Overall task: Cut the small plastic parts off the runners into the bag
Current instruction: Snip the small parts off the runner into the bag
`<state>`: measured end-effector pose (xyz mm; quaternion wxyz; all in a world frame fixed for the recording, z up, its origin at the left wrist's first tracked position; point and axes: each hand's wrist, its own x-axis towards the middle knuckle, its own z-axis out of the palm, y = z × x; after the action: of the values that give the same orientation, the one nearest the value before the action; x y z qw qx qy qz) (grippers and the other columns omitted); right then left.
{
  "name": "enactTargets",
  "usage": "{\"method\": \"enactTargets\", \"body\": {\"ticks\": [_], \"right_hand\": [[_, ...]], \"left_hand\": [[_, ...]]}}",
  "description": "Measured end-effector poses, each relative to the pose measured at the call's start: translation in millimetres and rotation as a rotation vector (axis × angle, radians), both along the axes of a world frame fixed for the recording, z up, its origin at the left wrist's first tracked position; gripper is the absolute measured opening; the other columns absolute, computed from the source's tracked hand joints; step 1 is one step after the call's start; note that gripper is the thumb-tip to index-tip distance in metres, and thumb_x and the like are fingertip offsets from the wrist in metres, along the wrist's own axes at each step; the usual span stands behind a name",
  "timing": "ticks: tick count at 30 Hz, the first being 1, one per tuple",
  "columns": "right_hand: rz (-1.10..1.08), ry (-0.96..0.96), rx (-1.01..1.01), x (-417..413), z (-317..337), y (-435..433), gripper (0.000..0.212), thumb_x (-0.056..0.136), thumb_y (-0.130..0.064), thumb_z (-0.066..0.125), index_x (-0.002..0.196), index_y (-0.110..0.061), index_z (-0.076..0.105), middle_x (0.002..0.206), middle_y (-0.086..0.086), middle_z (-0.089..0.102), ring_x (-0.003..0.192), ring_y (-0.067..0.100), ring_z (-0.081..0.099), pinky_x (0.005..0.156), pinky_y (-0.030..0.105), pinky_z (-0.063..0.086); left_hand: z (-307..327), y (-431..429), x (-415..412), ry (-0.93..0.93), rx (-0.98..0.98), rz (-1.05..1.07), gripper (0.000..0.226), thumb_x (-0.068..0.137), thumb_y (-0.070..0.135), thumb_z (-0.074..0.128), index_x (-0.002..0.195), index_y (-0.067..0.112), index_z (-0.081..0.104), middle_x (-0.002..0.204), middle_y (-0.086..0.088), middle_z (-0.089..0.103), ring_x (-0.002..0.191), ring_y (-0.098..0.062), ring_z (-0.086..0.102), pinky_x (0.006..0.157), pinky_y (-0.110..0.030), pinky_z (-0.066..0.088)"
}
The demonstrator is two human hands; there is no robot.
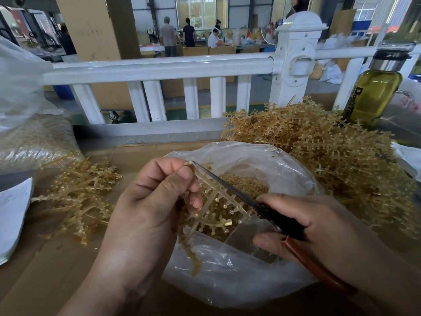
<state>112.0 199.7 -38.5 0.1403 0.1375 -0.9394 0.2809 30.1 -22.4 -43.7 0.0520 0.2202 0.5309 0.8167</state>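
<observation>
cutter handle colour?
Reddish-brown handle, black further up towards the blades; head view.

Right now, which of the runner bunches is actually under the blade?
The runner gripped in the left hand over the bag, the right hand's cutter blade across it. The left pile and right pile lie untouched.

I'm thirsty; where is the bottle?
Head view, far right at the back: the bottle stands behind the large runner pile, beside the white railing.
</observation>
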Motion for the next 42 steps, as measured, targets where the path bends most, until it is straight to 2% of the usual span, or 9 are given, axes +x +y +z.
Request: {"method": "enactTargets", "body": {"ticks": [6,13,18,22,29,33,37,42], "right_hand": [[0.01,-0.007,0.024,0.0,0.6,-1.7,0.042,0.082,-0.068,0.058,0.102,-0.032,0.063,0.075,-0.014,0.061,0.063,0.002,0.06,0.051,0.019,0.044],[-0.013,0.06,0.012,-0.1,-2.8,-4.0,0.045,0.083,-0.069,0.057,0.108,-0.031,0.062,0.08,-0.013,0.066,0.069,-0.001,0.064,0.056,0.024,0.05],[-0.013,0.069,-0.024,-0.4,-5.0,-5.2,0.054,0.083,-0.077,0.05,0.113,-0.032,0.058,0.088,-0.009,0.07,0.074,0.003,0.068,0.058,0.03,0.056],[-0.038,0.112,0.004,-1.1,-5.1,-4.6,0.052,0.084,-0.076,0.051,0.113,-0.033,0.057,0.084,-0.011,0.067,0.072,0.002,0.066,0.056,0.029,0.053],[-0.07,0.128,0.053,-1.2,-4.8,-2.9,0.049,0.083,-0.073,0.053,0.113,-0.035,0.057,0.081,-0.013,0.065,0.069,0.001,0.063,0.053,0.028,0.051],[-0.069,0.114,0.035,-1.5,-4.8,-2.7,0.049,0.082,-0.073,0.055,0.116,-0.038,0.054,0.08,-0.014,0.064,0.068,0.001,0.063,0.052,0.028,0.051],[-0.057,0.08,0.018,-0.3,-4.4,-3.4,0.056,0.083,-0.079,0.047,0.115,-0.035,0.056,0.086,-0.012,0.068,0.072,0.003,0.066,0.055,0.033,0.056],[-0.059,0.067,0.018,0.6,-3.9,-3.7,0.052,0.082,-0.075,0.051,0.115,-0.036,0.057,0.085,-0.011,0.068,0.074,0.005,0.066,0.056,0.034,0.055]], "left_hand": [[-3.1,0.6,0.1,0.042,-0.061,0.026,0.011,0.08,0.029,0.069,0.076,0.019,0.068,0.072,-0.005,0.06,0.061,-0.015,0.054,0.058,-0.022,0.049],[-3.0,3.8,0.8,0.076,-0.079,0.047,0.009,0.079,0.025,0.075,0.077,0.02,0.068,0.07,-0.003,0.059,0.059,-0.014,0.052,0.056,-0.02,0.047],[-4.0,5.8,2.7,0.077,-0.075,0.072,0.014,0.079,0.034,0.07,0.076,0.02,0.068,0.069,-0.003,0.056,0.058,-0.013,0.049,0.055,-0.019,0.046],[-2.6,6.0,2.8,0.056,-0.041,0.099,0.004,0.081,0.023,0.073,0.078,0.021,0.07,0.065,-0.002,0.053,0.055,-0.012,0.046,0.053,-0.018,0.044],[1.2,5.9,2.6,-0.002,0.079,0.153,0.009,0.083,0.02,0.064,0.078,0.022,0.072,0.063,-0.001,0.051,0.053,-0.011,0.046,0.052,-0.015,0.044],[0.2,6.5,2.7,0.012,0.046,0.162,0.009,0.082,0.022,0.065,0.078,0.023,0.072,0.063,-0.001,0.052,0.053,-0.011,0.046,0.052,-0.016,0.043],[-1.5,6.9,3.4,0.037,0.007,0.165,0.008,0.083,0.023,0.065,0.079,0.023,0.073,0.064,-0.002,0.053,0.054,-0.011,0.047,0.052,-0.016,0.044],[-2.3,7.4,5.0,0.061,-0.017,0.177,0.009,0.084,0.023,0.065,0.079,0.023,0.072,0.064,-0.002,0.053,0.055,-0.013,0.047,0.053,-0.017,0.044]]}}
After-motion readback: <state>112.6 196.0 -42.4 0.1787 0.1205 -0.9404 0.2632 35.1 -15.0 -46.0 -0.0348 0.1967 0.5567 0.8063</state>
